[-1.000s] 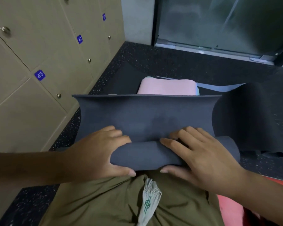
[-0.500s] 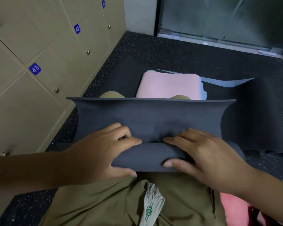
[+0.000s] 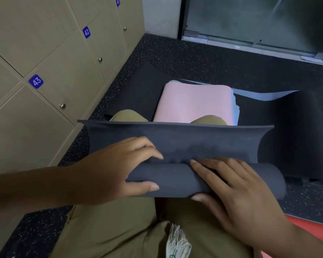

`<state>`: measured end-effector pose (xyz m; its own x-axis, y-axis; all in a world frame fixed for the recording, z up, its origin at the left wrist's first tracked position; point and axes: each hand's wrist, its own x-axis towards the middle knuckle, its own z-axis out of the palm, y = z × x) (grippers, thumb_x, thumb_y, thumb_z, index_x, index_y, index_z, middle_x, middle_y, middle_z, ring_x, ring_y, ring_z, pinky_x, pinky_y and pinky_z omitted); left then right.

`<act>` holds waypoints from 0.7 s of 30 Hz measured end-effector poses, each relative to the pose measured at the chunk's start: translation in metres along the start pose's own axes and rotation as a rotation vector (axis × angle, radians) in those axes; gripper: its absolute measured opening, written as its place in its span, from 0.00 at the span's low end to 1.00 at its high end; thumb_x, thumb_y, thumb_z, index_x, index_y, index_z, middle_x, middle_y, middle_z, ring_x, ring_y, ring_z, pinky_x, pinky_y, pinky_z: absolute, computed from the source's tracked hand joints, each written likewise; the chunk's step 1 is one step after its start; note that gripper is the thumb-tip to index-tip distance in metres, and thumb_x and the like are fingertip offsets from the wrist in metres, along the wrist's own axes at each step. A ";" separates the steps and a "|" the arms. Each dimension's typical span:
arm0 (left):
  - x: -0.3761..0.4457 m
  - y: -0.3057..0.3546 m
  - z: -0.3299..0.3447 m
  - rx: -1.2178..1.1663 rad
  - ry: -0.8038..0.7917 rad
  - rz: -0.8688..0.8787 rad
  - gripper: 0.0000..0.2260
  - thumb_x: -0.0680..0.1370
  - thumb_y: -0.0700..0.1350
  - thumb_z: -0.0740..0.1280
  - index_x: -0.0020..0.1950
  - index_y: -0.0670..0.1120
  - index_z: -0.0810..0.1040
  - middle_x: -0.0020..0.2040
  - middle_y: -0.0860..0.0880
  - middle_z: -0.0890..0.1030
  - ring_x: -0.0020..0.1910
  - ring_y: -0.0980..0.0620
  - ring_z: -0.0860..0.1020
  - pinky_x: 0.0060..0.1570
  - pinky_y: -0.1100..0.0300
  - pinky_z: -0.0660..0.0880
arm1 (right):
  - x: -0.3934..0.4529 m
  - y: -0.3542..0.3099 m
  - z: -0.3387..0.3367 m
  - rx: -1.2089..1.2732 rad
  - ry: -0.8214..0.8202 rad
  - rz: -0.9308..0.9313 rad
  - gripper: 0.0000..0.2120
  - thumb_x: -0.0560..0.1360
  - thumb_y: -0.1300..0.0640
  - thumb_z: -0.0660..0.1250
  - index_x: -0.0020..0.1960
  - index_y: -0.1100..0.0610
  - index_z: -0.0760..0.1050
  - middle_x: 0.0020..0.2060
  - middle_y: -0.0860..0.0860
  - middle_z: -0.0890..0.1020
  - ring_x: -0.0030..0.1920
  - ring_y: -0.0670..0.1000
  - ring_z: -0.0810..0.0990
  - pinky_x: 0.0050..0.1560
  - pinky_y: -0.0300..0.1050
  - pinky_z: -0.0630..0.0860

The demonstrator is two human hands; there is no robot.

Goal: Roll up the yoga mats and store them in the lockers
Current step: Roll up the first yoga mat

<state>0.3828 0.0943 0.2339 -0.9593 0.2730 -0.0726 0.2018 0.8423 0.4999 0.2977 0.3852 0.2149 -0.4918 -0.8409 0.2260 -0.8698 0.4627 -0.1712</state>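
Rolling the dark yoga mat (image 3: 179, 142) on the lap, both the left hand (image 3: 119, 168) and right hand (image 3: 237, 190) were curled tightly around it; even pressure would have been needed

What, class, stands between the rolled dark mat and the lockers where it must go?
Both the left hand and the right hand already grip the dark mat. The visible lockers all have closed doors, so a door must be opened first.

Dim, even indoor light with soft shadows, slight overall softness, and wide-angle bending at the edges
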 end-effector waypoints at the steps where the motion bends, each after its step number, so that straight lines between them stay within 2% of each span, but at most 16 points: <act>1: 0.000 0.001 -0.001 0.021 0.051 0.014 0.19 0.78 0.64 0.65 0.66 0.58 0.75 0.60 0.64 0.72 0.61 0.61 0.74 0.60 0.62 0.68 | 0.005 0.004 -0.002 0.013 -0.024 0.003 0.26 0.83 0.40 0.59 0.72 0.55 0.76 0.60 0.49 0.80 0.56 0.54 0.79 0.56 0.49 0.72; 5: -0.001 0.011 0.002 0.152 0.232 0.115 0.14 0.80 0.56 0.66 0.63 0.51 0.81 0.58 0.57 0.78 0.56 0.54 0.76 0.57 0.57 0.72 | 0.027 0.020 -0.008 0.061 -0.137 0.040 0.24 0.83 0.37 0.54 0.69 0.49 0.76 0.55 0.43 0.80 0.53 0.48 0.77 0.52 0.42 0.70; 9: -0.002 0.013 0.013 0.279 0.282 0.140 0.24 0.78 0.59 0.69 0.67 0.45 0.81 0.64 0.50 0.79 0.59 0.46 0.78 0.53 0.47 0.77 | 0.044 0.034 -0.008 0.151 -0.191 0.081 0.26 0.82 0.33 0.51 0.68 0.45 0.75 0.58 0.39 0.77 0.58 0.46 0.76 0.56 0.46 0.76; 12: 0.000 0.006 0.018 0.349 0.257 0.144 0.30 0.77 0.62 0.69 0.71 0.44 0.76 0.67 0.47 0.77 0.61 0.44 0.78 0.53 0.46 0.78 | 0.048 0.036 -0.006 0.159 -0.056 0.087 0.23 0.81 0.36 0.58 0.64 0.51 0.78 0.57 0.44 0.76 0.57 0.49 0.77 0.54 0.47 0.76; 16: 0.009 -0.006 0.018 0.382 0.220 0.100 0.38 0.75 0.67 0.67 0.76 0.43 0.71 0.69 0.47 0.76 0.64 0.45 0.77 0.58 0.48 0.76 | 0.036 0.026 0.001 0.048 0.140 0.085 0.14 0.81 0.49 0.66 0.58 0.58 0.81 0.55 0.51 0.79 0.51 0.56 0.78 0.50 0.54 0.75; 18: 0.016 -0.012 0.017 0.386 0.208 0.083 0.39 0.74 0.68 0.67 0.77 0.43 0.71 0.69 0.48 0.76 0.64 0.46 0.76 0.59 0.49 0.75 | 0.026 0.023 0.004 -0.033 0.162 0.072 0.15 0.80 0.51 0.68 0.60 0.60 0.81 0.57 0.54 0.80 0.53 0.59 0.78 0.54 0.54 0.74; 21: 0.028 -0.022 0.014 0.384 0.191 0.072 0.40 0.73 0.69 0.68 0.76 0.44 0.71 0.68 0.48 0.74 0.63 0.47 0.75 0.59 0.48 0.76 | 0.016 0.025 0.009 -0.105 0.134 0.089 0.20 0.80 0.48 0.66 0.67 0.60 0.79 0.63 0.56 0.80 0.62 0.60 0.77 0.66 0.57 0.71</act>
<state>0.3544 0.0897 0.2085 -0.9520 0.2772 0.1297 0.2942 0.9457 0.1383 0.2678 0.3806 0.2057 -0.5615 -0.7538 0.3414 -0.8187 0.5661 -0.0966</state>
